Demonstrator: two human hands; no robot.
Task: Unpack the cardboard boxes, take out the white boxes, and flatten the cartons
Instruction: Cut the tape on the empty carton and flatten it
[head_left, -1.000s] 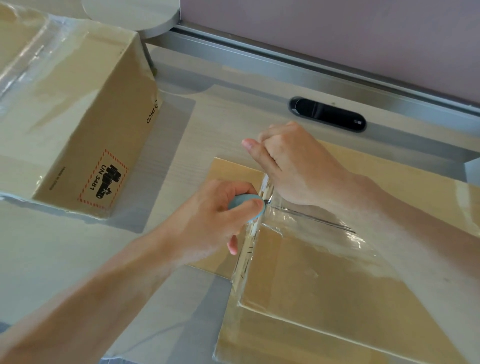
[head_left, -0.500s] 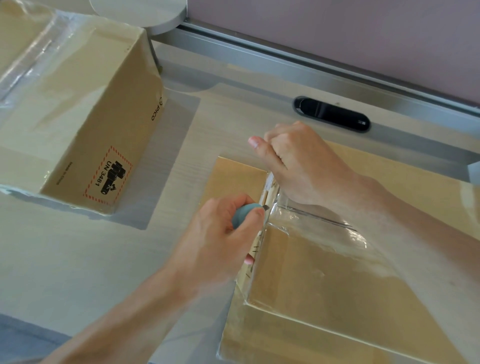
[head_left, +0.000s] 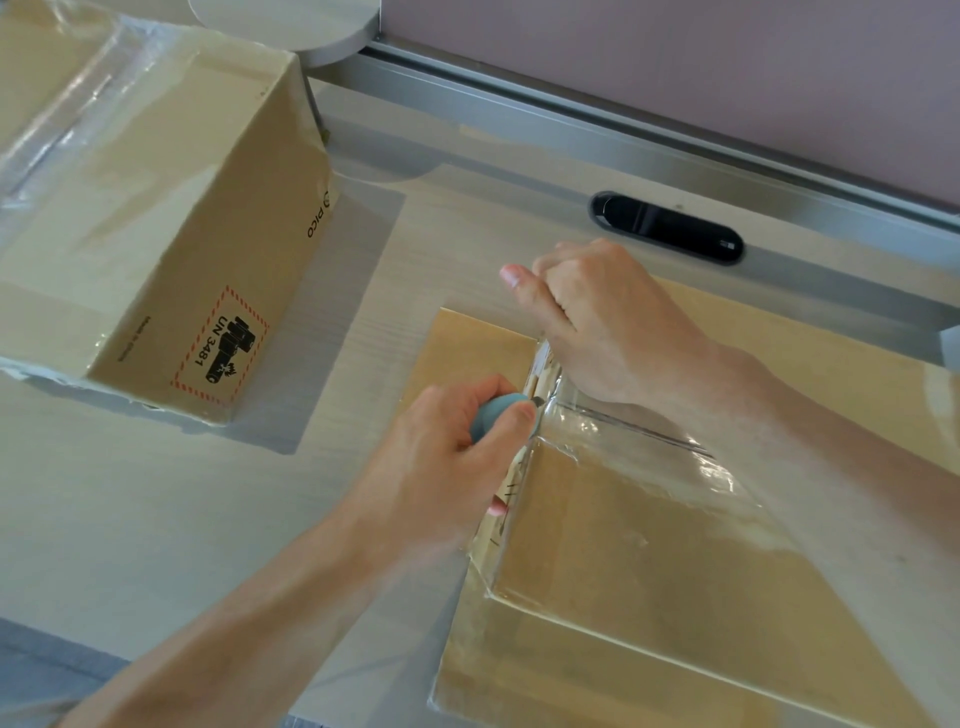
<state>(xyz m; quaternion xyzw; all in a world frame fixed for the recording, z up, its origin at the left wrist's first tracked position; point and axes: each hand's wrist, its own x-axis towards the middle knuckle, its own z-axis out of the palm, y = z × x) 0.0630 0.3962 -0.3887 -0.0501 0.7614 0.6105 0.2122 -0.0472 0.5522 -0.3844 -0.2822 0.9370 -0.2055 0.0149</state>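
A taped cardboard box (head_left: 649, 551) lies in front of me on a flat sheet of cardboard (head_left: 467, 348). My left hand (head_left: 447, 462) grips a small blue cutter (head_left: 493, 413) with its tip at the clear tape (head_left: 623, 431) on the box's upper left corner. My right hand (head_left: 608, 327) rests on the far end of the box with its fingers curled over the edge, thumb sticking out to the left; what the fingers hold is hidden. No white boxes are in sight.
A second, sealed cardboard box (head_left: 156, 223) with a red-framed UN 3481 label stands at the left on the pale wooden table (head_left: 156, 519). A round grey base (head_left: 291, 26) and a black oval slot (head_left: 667, 228) sit by the rear rail and mauve wall.
Both hands have stayed at the box's corner. My left hand with the cutter has shifted slightly toward me along the box's left edge.
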